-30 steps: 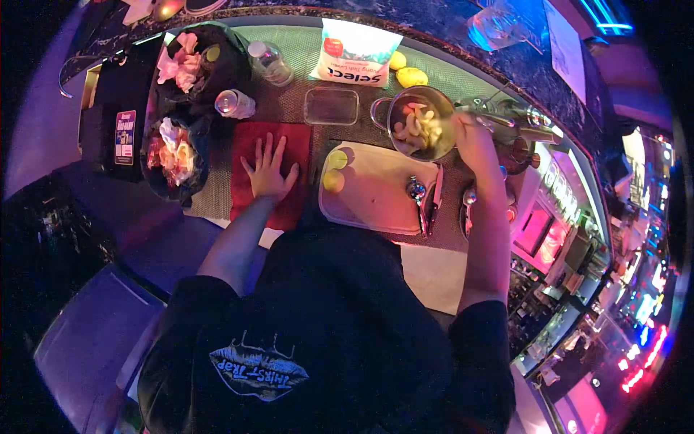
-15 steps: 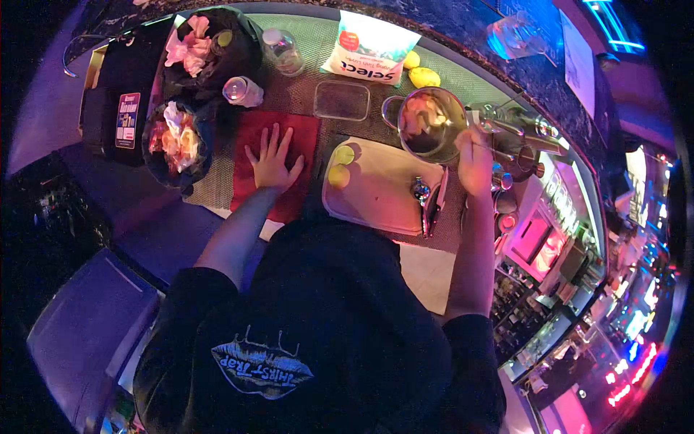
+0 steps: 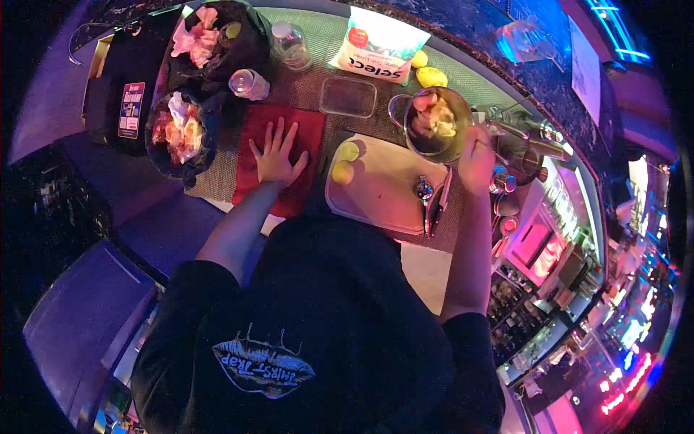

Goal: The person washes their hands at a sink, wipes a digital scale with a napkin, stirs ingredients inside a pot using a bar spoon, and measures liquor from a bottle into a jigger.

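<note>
My left hand (image 3: 277,157) lies flat with fingers spread on a folded red cloth (image 3: 307,130). My right hand (image 3: 477,160) is closed at the right side of a metal pot (image 3: 442,155), where the fingers appear to grip its handle; that handle is hidden. A loop handle shows on the pot's opposite side. Inside are pale and pinkish chunks (image 3: 435,119) and dark liquid. Between my hands, a cutting board (image 3: 383,181) bears yellow-green citrus pieces (image 3: 343,172), a metal jigger-like tool (image 3: 423,189) and a knife (image 3: 439,199).
Behind the board are a clear rectangular container (image 3: 348,98), a white "select" bag (image 3: 379,47) and lemons (image 3: 431,77). To the left stand a jar (image 3: 291,47), a can-like container (image 3: 249,84) and dark bag-lined bins (image 3: 181,170) of scraps. Metal bar tools and glasses (image 3: 506,181) crowd the right.
The chunks in the pot have shifted right and show more fully. My right hand has changed its angle slightly at the pot's rim. My left hand stays flat on the cloth.
</note>
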Tool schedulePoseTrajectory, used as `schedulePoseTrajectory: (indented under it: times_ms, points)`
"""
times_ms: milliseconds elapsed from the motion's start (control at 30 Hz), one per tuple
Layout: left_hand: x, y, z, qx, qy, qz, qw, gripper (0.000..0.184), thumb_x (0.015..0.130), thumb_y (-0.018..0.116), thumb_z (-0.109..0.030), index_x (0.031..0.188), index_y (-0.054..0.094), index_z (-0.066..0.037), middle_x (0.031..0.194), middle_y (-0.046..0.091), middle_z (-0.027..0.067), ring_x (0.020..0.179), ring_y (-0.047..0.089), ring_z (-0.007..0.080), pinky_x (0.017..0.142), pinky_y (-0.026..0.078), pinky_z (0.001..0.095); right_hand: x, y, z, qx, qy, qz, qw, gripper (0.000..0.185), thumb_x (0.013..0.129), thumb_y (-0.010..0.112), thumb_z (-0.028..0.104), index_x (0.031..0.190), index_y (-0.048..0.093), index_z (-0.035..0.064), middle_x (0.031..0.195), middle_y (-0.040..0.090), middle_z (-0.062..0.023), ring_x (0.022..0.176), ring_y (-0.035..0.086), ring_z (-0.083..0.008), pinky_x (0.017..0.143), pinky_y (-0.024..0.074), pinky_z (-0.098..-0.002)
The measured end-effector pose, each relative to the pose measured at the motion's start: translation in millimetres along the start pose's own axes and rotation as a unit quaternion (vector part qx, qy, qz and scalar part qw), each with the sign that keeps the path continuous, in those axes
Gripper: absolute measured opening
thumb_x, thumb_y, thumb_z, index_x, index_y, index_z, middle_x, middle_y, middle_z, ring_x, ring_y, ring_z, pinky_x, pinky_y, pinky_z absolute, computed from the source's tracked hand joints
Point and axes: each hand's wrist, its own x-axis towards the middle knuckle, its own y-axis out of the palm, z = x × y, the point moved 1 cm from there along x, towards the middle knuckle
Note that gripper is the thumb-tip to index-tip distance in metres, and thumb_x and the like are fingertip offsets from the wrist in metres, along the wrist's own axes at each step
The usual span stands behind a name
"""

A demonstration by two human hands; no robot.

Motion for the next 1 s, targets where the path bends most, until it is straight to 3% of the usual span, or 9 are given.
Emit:
schedulePoseTrajectory:
  times_ms: [100, 233, 433, 567, 767, 1000]
  points:
    - [1, -4, 2, 0.007, -0.003, 0.005, 1.000, 0.091, 0.093, 0.065, -0.059, 0.173, 0.031, -0.035, 0.183, 0.022, 0.0042, 0.168, 0.019, 0.0360, 0.121, 0.014, 0.0855, -9, 12, -19, 0.016, -0.044, 0.039, 0.998, 0.024, 0.112, 0.051, 0.019, 0.112, 0.068, 0.0023, 0.098, 0.071, -0.0126, 0.085, 0.064, -0.0252, 0.081, 0.0523, -0.0376]
    - [1, -6, 0, 0.007, -0.006, 0.014, 1.000, 0.091, 0.093, 0.065, -0.059, 0.173, 0.031, -0.034, 0.183, 0.023, 0.0044, 0.168, 0.020, 0.0364, 0.121, 0.015, 0.0853, -29, 6, -6, 0.044, 0.028, 0.061, 0.997, 0.024, 0.112, 0.051, 0.018, 0.113, 0.069, 0.0029, 0.097, 0.070, -0.0109, 0.085, 0.063, -0.0240, 0.080, 0.0512, -0.0362]
    - [-1, -5, 1, 0.012, 0.007, -0.003, 1.000, 0.091, 0.093, 0.064, -0.058, 0.174, 0.029, -0.034, 0.183, 0.024, 0.0058, 0.168, 0.020, 0.0362, 0.119, 0.015, 0.0868, -43, 9, 12, 0.082, 0.058, 0.076, 0.992, 0.020, 0.108, 0.052, 0.015, 0.110, 0.068, 0.0038, 0.095, 0.069, -0.0088, 0.085, 0.063, -0.0227, 0.081, 0.0500, -0.0339]
    - [0, -4, -1, 0.012, 0.002, -0.002, 1.000, 0.091, 0.092, 0.065, -0.059, 0.173, 0.031, -0.033, 0.182, 0.024, 0.0050, 0.167, 0.021, 0.0363, 0.120, 0.016, 0.0852, -48, 20, 9, 0.114, 0.005, 0.109, 0.988, 0.015, 0.104, 0.055, 0.013, 0.106, 0.067, 0.0044, 0.094, 0.068, -0.0080, 0.086, 0.062, -0.0224, 0.081, 0.0493, -0.0326]
    - [-1, -5, -2, 0.007, 0.011, -0.004, 1.000, 0.091, 0.092, 0.066, -0.058, 0.173, 0.032, -0.033, 0.182, 0.025, 0.0055, 0.167, 0.022, 0.0357, 0.120, 0.016, 0.0861, -49, -2, 15, 0.079, 0.043, 0.076, 0.993, 0.012, 0.101, 0.056, 0.011, 0.104, 0.066, 0.0042, 0.093, 0.067, -0.0079, 0.085, 0.062, -0.0231, 0.081, 0.0491, -0.0332]
    - [-2, 5, 5, 0.020, 0.012, -0.012, 1.000, 0.091, 0.093, 0.066, -0.058, 0.173, 0.032, -0.033, 0.182, 0.025, 0.0059, 0.167, 0.021, 0.0350, 0.118, 0.015, 0.0875, -59, 11, 0, 0.053, 0.035, 0.119, 0.991, 0.020, 0.106, 0.053, 0.015, 0.111, 0.069, 0.0037, 0.102, 0.071, -0.0088, 0.090, 0.064, -0.0244, 0.085, 0.0519, -0.0344]
